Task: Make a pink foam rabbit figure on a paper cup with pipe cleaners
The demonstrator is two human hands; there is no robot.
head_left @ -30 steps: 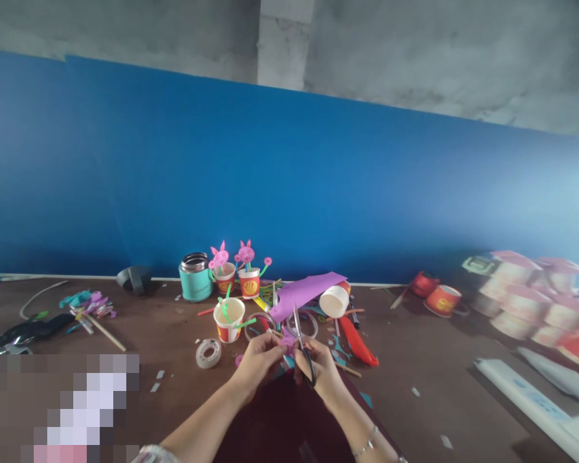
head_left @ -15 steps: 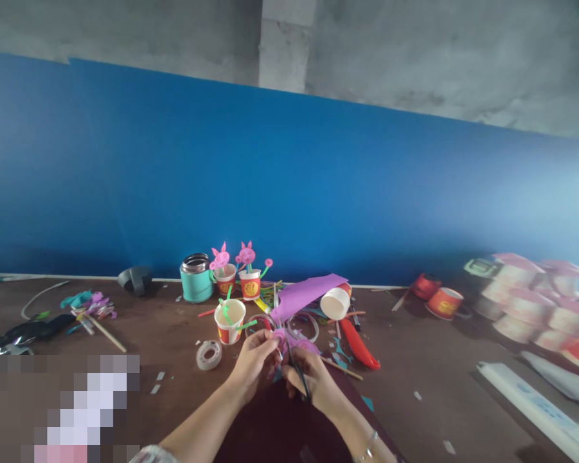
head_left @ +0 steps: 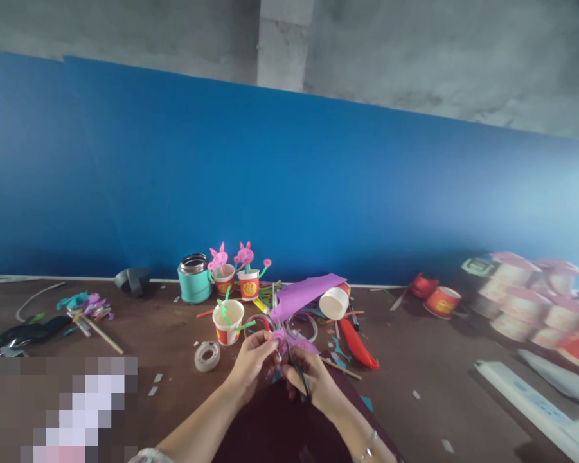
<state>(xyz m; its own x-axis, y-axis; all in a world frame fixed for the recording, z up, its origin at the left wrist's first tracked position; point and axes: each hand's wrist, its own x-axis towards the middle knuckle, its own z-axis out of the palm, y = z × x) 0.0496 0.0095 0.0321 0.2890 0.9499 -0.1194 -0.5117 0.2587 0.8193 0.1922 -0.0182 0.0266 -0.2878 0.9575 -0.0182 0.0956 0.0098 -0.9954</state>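
My left hand pinches a small pink foam piece close in front of me. Black-handled scissors are gripped in my right hand, their blades reaching up into the pink piece. Just beyond my hands lie a purple foam sheet, a paper cup with green straws and clear tape rings. Two cups with pink pig figures stand farther back.
A teal jar stands by the blue wall. A tape roll lies left of my hands. A tipped white cup, red scissors, stacked cups at right and scraps at left cover the brown table.
The scissors swung from upright, blades pointing away, down into the pink piece. My hands drew slightly closer together and lower. The last half second shows almost no motion.
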